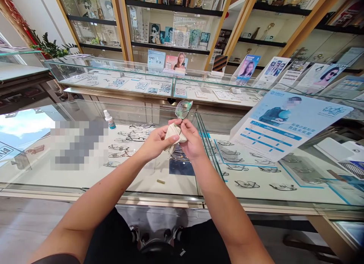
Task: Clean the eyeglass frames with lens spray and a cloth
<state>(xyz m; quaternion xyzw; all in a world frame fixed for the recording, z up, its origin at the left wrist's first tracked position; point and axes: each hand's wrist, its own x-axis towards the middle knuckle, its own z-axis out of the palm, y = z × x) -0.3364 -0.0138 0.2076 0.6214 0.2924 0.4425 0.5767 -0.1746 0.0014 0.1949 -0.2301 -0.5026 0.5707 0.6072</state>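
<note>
A pair of eyeglasses (pixel 183 110) is held up above the glass counter, one lens standing clear and showing green reflections. My right hand (pixel 193 139) pinches the frame, partly covering it. Folded around the lower part of the glasses is a pale cleaning cloth (pixel 171 132), and my left hand (pixel 156 142) is closed on it with the thumb pressed across the front. Both hands touch each other at the cloth. The other lens is hidden by cloth and fingers.
A white spray bottle (pixel 109 120) with a blue label stands left on the glass counter (pixel 93 178). Several spectacle frames (pixel 119 155) lie beneath the glass. A large blue-and-white leaflet (pixel 287 122) stands at right. Behind runs another display case (pixel 119 72).
</note>
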